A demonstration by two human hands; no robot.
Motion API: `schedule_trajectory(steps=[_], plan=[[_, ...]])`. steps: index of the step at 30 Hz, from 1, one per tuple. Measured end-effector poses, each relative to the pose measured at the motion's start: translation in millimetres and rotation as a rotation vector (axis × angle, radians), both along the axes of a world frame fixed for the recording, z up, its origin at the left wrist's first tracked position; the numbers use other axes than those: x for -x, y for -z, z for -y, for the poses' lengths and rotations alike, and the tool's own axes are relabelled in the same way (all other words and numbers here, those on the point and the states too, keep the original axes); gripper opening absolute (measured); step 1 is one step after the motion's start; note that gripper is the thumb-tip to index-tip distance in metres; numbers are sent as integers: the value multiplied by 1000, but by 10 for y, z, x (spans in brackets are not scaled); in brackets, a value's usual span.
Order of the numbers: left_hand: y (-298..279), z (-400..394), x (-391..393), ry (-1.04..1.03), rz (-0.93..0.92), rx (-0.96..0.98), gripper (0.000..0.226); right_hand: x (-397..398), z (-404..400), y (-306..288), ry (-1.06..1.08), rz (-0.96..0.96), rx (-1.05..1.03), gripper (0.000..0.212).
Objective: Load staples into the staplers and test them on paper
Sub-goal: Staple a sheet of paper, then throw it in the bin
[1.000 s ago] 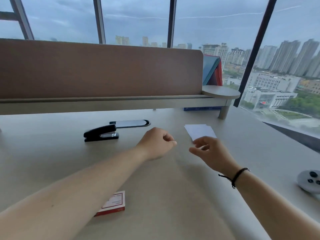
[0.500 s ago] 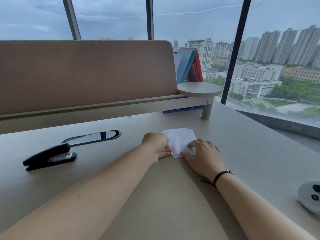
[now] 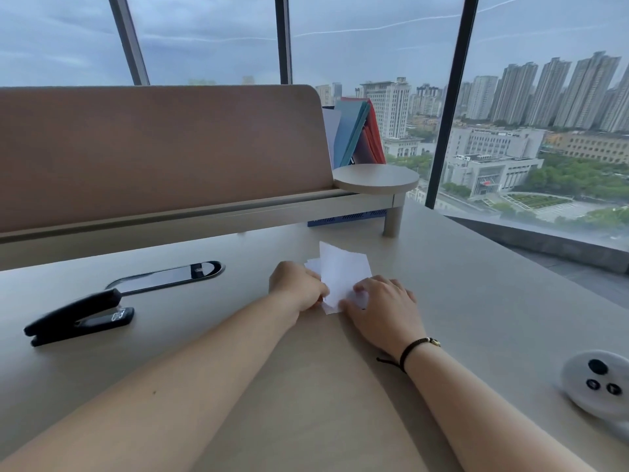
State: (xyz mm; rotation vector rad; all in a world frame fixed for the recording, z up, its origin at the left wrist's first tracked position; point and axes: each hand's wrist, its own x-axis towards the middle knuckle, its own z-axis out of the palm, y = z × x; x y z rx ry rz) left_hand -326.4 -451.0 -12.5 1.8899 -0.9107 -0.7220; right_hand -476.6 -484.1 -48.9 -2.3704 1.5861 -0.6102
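Note:
A small stack of white paper slips (image 3: 342,270) lies on the beige desk (image 3: 476,301), its top sheet lifted at the far corner. My left hand (image 3: 297,284) pinches the stack's left edge. My right hand (image 3: 383,306) presses fingers on the near right corner of the paper. A black stapler (image 3: 78,316) lies closed at the desk's left, well apart from both hands. The staple box is out of view.
A black oval cable cover (image 3: 166,275) sits in the desk behind the stapler. A brown partition (image 3: 153,148) with a round shelf (image 3: 376,177) stands behind; coloured folders (image 3: 357,134) lean there. A white controller (image 3: 599,383) lies near the right edge.
Both hands reached the paper stack and took hold of it; the top sheet has risen. The view swung right, so the red staple box left the frame.

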Motion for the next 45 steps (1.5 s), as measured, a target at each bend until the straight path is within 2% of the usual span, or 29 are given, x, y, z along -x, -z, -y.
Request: schedule_trajectory(steps=[2,4,9,12,15,20,23,26,29,33,36,38,40,45], plan=[[-32,-45,-11,22,48,48,21,2,-30,-16,15,28,26,49],[-73,-104,-36,41,40,102,13,2,-71,-50,42,106,58,52],[-256,-417,-151,74,-157,189,14,-27,-241,-218,36,516,46,57],[-388,-798,-265,119,-286,192,13,-106,-401,-390,13,809,-163,61],[-494,-1262,-406,153,-399,184,15,-207,-606,-487,-38,993,-449,61],[-551,-2023,-646,152,-558,183,22,-317,-1196,-544,-196,1020,-833,29],[-539,-2437,-743,163,-591,162,20,-333,-1580,-604,-272,1015,-953,30],[-526,-2821,-781,216,-590,129,13,-357,-1898,-630,-255,991,-976,32],[-523,-3149,-797,260,-590,136,22,-369,-2162,-620,-243,942,-984,34],[-527,-3518,-738,311,-536,134,21,-338,-2440,-584,-408,887,-1131,40],[-510,-3723,-691,323,-484,125,24,-296,-2562,-541,-429,882,-1158,36],[-489,-3854,-663,337,-413,127,17,-264,-2665,-540,-427,851,-1143,27],[-458,-3960,-632,327,-268,121,10,-209,-2736,-526,-423,796,-1112,21],[-314,-4091,-583,243,253,59,17,24,-2841,-497,-396,671,-1075,13]])
